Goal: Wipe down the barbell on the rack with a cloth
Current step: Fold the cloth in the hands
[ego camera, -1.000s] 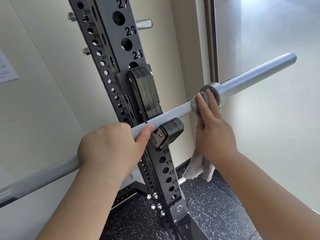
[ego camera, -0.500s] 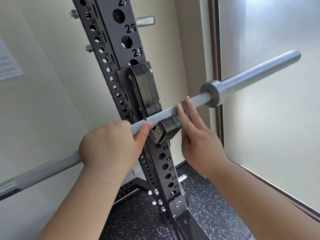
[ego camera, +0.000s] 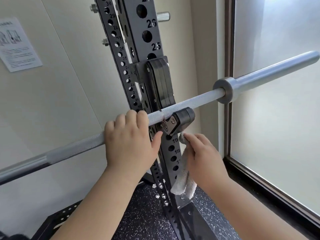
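Observation:
A grey steel barbell (ego camera: 195, 99) runs from lower left to upper right and rests in the black J-hook (ego camera: 180, 120) of the rack upright (ego camera: 147, 37). My left hand (ego camera: 131, 137) is wrapped around the knurled shaft just left of the hook. My right hand (ego camera: 204, 156) sits below the bar, right of the upright and under the hook, off the barbell. It holds a grey cloth (ego camera: 183, 177) that hangs down beside the upright. The barbell's collar (ego camera: 223, 90) and sleeve (ego camera: 277, 70) stick out to the right, bare.
The black perforated upright carries numbered holes and a chrome peg (ego camera: 163, 16) near the top. A frosted glass panel (ego camera: 277, 118) with a dark frame stands close on the right. A printed notice (ego camera: 17, 45) hangs on the beige wall. Speckled black rubber floor (ego camera: 143, 213) lies below.
My right hand slid the cloth left along the shaft from the collar to the hook, then dropped below the bar. My left hand kept its grip.

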`<state>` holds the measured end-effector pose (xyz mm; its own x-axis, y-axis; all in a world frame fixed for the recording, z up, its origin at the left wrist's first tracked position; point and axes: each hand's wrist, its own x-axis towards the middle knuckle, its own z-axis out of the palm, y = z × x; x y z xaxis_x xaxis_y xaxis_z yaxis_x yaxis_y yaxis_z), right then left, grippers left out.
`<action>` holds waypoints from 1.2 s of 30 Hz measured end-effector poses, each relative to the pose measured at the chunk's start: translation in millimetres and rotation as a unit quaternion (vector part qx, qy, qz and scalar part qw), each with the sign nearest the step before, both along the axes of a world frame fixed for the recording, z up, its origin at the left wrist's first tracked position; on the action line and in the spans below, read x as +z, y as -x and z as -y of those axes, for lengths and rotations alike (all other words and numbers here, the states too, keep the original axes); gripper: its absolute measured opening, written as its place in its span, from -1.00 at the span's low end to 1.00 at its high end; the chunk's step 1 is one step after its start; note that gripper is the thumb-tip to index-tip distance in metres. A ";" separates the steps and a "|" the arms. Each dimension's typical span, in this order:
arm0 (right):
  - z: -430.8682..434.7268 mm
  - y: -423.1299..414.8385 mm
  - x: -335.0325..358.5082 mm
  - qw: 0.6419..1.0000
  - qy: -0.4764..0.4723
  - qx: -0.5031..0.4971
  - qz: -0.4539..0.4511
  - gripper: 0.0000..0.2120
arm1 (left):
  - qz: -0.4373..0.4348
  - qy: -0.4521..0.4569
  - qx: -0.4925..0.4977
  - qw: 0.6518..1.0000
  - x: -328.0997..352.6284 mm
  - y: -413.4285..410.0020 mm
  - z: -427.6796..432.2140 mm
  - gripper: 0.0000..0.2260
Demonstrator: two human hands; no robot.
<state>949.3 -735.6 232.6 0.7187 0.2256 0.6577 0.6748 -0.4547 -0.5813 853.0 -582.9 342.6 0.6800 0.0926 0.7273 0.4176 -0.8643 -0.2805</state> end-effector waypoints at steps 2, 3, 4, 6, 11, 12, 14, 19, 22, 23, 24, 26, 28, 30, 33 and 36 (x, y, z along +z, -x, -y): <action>-2.0 6.4 -0.6 0.999 0.046 0.001 -0.024 -0.66 | 0.000 -0.001 -0.029 1.000 -10.3 6.0 -2.7 -0.40; -3.0 11.0 -0.3 0.997 0.062 0.006 -0.043 -0.65 | -0.002 0.002 -0.045 0.999 -15.6 10.5 -4.3 -0.34; -3.9 16.4 0.3 0.995 0.073 0.017 -0.063 -0.62 | -0.004 0.004 -0.063 0.998 -21.3 16.1 -5.8 -0.31; -7.9 30.0 1.6 0.988 0.099 0.053 -0.107 -0.54 | 0.001 0.017 -0.116 0.993 -35.8 29.9 -9.7 -0.34; -31.2 64.0 10.9 0.971 0.155 0.108 -0.149 -0.49 | -0.122 0.140 -0.176 0.967 -90.8 71.1 -39.6 -0.56; -38.9 72.3 14.8 0.971 0.150 0.111 -0.152 -0.51 | -0.163 0.188 -0.152 0.957 -98.8 80.4 -51.6 -0.59; -56.4 90.9 22.4 0.969 0.135 0.119 -0.169 -0.57 | -0.209 0.264 -0.106 0.936 -108.4 102.4 -82.0 -0.69; -105.3 145.1 35.1 0.965 0.135 0.130 -0.183 -0.78 | -0.202 0.318 -0.034 0.926 -115.3 176.1 -156.1 -0.77; -140.7 182.3 33.1 0.959 0.159 0.161 -0.171 -0.79 | -0.199 0.378 -0.012 0.904 -119.1 223.7 -191.5 -0.77; -155.0 194.7 29.5 0.956 0.161 0.179 -0.167 -0.80 | -0.196 0.403 -0.013 0.894 -120.6 240.2 -200.8 -0.76; -170.5 208.5 24.8 0.954 0.164 0.195 -0.162 -0.82 | -0.188 0.431 -0.017 0.882 -122.7 257.9 -209.4 -0.75; -202.7 237.5 11.1 0.949 0.181 0.213 -0.148 -0.80 | -0.168 0.485 -0.023 0.858 -128.9 293.6 -223.5 -0.75; -236.4 265.9 -10.9 0.941 0.195 0.236 -0.143 -0.73 | -0.163 0.529 -0.022 0.833 -140.2 329.3 -235.3 -0.77; -269.0 298.4 -32.3 0.926 0.205 0.277 -0.155 -0.69 | -0.170 0.560 -0.015 0.810 -154.1 363.9 -248.5 -0.75; -316.2 350.1 -56.4 0.904 0.221 0.314 -0.187 -0.58 | -0.171 0.580 0.006 0.796 -173.2 417.4 -271.7 -0.66; -359.7 404.6 -75.3 0.880 0.226 0.349 -0.232 -0.58 | -0.157 0.601 0.040 0.783 -191.9 474.3 -293.8 -0.66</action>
<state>544.7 -375.9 157.3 0.4692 0.8810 0.0608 0.6191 -0.2790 -0.7341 378.7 -289.0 150.7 0.7642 0.6338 -0.1191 0.5578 -0.5570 0.6153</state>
